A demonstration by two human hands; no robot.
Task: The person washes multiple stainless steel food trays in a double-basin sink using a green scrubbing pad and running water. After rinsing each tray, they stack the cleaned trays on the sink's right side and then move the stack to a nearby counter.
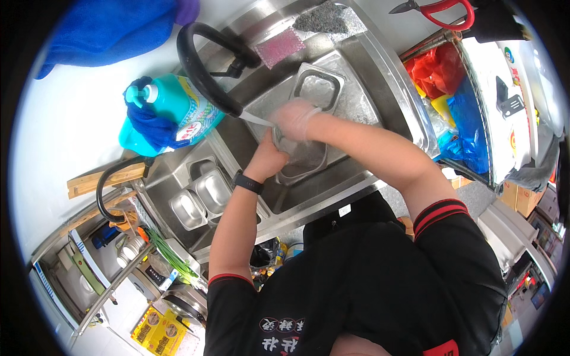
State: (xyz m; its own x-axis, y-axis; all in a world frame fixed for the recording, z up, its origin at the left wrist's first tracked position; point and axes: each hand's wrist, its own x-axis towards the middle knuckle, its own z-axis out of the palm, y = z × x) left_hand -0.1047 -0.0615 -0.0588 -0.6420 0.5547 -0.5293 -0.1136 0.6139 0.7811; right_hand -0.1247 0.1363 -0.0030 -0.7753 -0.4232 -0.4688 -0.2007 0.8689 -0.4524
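Observation:
Water runs from the black faucet [209,75] onto my hands in the stainless steel sink [378,84]. My left hand [269,158], bare and with a dark watch at the wrist, grips the rim of a metal pan [305,164]. Over that pan's upper side is my right hand [294,119], in a clear glove and blurred; whether it holds anything is hidden. A rectangular steel pan [319,89] rests just above my right hand, on a larger metal tray [356,100].
A pink sponge [280,47] and a dark scouring pad [321,18] lie on the sink's back ledge. Teal detergent bottles [171,100] stand at left. Small steel pans [213,192] sit in the adjoining basin. Red-handled scissors [449,11] are at upper right.

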